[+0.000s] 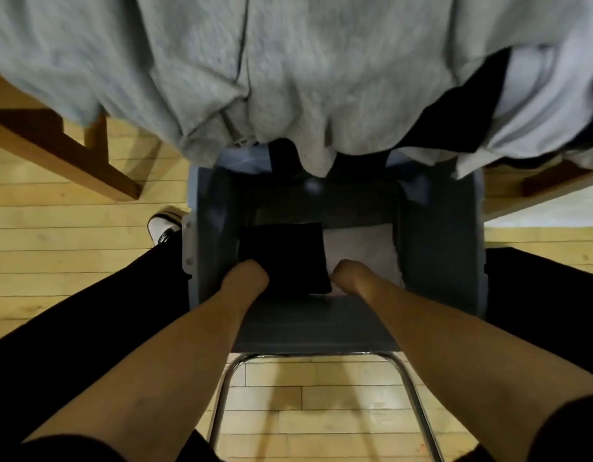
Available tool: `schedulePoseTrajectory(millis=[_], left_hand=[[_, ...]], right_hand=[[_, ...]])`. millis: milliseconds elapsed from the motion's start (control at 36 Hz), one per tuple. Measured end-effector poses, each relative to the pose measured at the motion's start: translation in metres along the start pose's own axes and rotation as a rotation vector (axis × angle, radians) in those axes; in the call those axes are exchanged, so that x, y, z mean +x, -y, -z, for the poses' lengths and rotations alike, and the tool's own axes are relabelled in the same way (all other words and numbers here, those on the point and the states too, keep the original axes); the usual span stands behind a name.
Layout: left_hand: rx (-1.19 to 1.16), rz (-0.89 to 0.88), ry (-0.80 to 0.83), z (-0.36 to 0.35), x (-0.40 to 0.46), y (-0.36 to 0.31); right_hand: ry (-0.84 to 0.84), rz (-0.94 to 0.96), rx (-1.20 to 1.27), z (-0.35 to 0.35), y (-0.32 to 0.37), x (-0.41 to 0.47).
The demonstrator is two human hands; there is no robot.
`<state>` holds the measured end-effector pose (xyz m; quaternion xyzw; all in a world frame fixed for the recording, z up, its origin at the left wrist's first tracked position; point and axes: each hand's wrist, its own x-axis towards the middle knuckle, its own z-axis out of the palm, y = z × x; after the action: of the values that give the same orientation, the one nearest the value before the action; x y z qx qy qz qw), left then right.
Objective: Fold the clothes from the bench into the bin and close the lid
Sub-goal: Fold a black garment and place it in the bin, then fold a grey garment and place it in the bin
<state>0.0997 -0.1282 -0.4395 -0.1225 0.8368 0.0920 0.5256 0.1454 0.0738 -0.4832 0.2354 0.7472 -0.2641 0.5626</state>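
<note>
Where both arms reach into the bin (438, 261), folded black garment (283, 256) between left hand (246, 275), right hand (350, 273)

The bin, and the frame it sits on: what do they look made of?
The bin looks like moulded plastic, grey-blue and slightly glossy: smooth walls with soft highlights. The frame below looks like chromed metal tubing: bright reflections along a bent round bar. Both are judged by look only.
</note>
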Motion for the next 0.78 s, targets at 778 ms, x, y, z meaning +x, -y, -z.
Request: schedulePoseTrajectory(millis=[778], left_hand=[[-0.137,-1.068,-0.793,0.079,-0.275,-0.149]], right_hand=[[-1.049,0.745,0.092,0.167,-0.042,-0.333]])
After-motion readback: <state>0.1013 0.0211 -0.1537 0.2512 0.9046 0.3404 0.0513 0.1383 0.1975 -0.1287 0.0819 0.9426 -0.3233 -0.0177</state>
